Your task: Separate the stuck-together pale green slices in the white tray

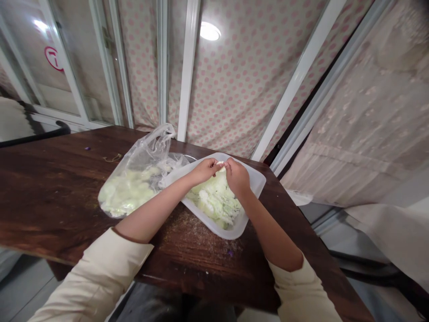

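Note:
Over a white plastic tub [256,183] both my hands pinch the top of a pale green cabbage leaf [219,182]. My left hand [205,171] has it between thumb and fingers from the left side. Close beside it, my right hand [237,177] grips from the right, the fingertips of the two hands nearly meeting. Below them, crinkled pale green and white cabbage leaves [223,206] lie in the tub. My forearms cover part of the tub's rim.
A clear plastic bag [129,190] of pale green pieces stands left of the tub, with part of a metal dish [189,158] behind. The dark wooden table [67,179] has crumbs near its front edge. Glass panels with a dotted curtain [234,89] rise behind it.

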Demonstrator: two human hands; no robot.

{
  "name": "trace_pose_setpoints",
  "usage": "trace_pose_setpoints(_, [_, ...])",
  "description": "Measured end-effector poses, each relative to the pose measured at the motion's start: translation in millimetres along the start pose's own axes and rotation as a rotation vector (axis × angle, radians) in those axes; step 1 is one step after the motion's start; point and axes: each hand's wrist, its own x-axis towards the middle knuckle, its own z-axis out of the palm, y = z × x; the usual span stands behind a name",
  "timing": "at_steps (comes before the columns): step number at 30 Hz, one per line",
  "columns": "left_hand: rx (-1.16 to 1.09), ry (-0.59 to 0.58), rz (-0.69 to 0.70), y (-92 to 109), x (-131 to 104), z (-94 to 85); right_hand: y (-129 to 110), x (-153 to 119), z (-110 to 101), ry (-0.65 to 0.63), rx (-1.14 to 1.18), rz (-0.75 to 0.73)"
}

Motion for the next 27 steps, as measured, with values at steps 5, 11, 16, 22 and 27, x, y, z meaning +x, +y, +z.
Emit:
trace_pose_setpoints(5, [0.043, 0.026, -0.034, -3.2, 1.2, -0.9, -0.2, -0.8, -0.2, 0.005, -0.056, 0.014])
trace_pose_setpoints(11, [-0.046, 0.02, -0.009, 0.0, 0.9, -0.1, 0.8, 0.0, -0.2, 0.017, 0.132, 0.087])
trace_pose_setpoints(16, [-0.104, 0.041, -0.019, -2.7, 3.1, -0.4, 9.3, 2.9, 3.0, 0.063, 0.268, 0.069])
trace_pose_setpoints(22, [-0.153, 0.109, -0.108, -4.7, 5.9, -1.3, 33.0, 5.5, 13.0, 0.054, 0.332, 0.299])
trace_pose_setpoints(27, [-0.156, -0.008, -0.051, 1.6, 0.4, -2.7, 27.3, 4.5, 17.7, -0.119, 0.475, 0.3])
